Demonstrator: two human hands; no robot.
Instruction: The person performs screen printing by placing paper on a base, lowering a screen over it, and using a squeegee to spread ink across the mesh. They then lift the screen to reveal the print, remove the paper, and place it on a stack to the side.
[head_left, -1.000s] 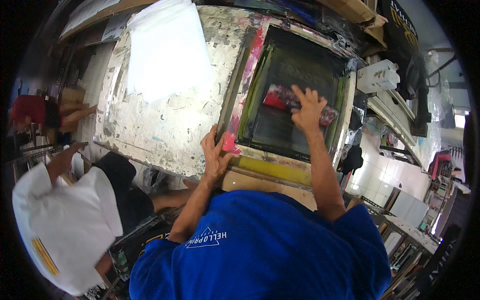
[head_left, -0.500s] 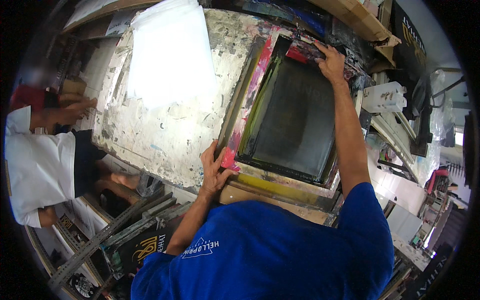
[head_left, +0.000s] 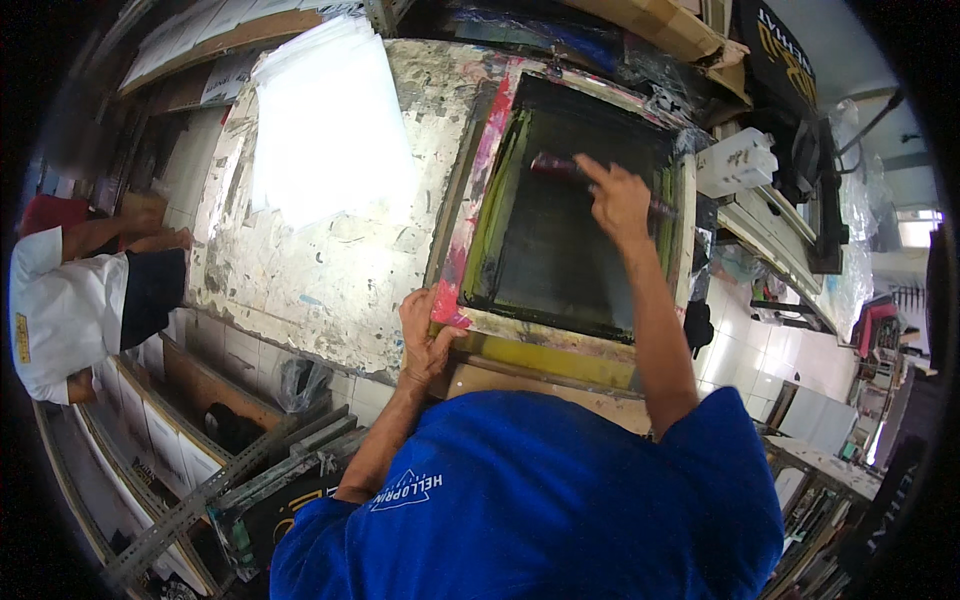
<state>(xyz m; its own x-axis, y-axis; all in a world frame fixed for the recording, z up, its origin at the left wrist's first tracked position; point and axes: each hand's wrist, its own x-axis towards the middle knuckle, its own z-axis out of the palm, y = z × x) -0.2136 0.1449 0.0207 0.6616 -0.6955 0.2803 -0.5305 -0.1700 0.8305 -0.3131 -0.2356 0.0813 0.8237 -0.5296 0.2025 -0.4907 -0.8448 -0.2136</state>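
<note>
A screen printing frame (head_left: 470, 235) lies on the right part of the worktable, its wooden border stained pink and its dark mesh (head_left: 560, 240) smeared with black ink and yellow-green along the left edge. My right hand (head_left: 620, 205) is closed on a squeegee (head_left: 556, 166) over the upper middle of the mesh. Motion blurs the squeegee, and the hand hides its middle; a reddish end shows on the left. My left hand (head_left: 424, 335) grips the frame's near left corner, the thumb turned towards its near edge.
White sheets (head_left: 325, 120) lie piled on the paint-stained worktable (head_left: 330, 270), left of the frame. A translucent plastic container (head_left: 738, 162) stands to the right. Cardboard (head_left: 670, 35) lies behind the frame. At far left is another person (head_left: 75, 290) in a white shirt.
My right hand has moved from the frame's far edge towards me and left, bringing the squeegee over the mesh. My left hand stays at the near left corner. The view has shifted slightly.
</note>
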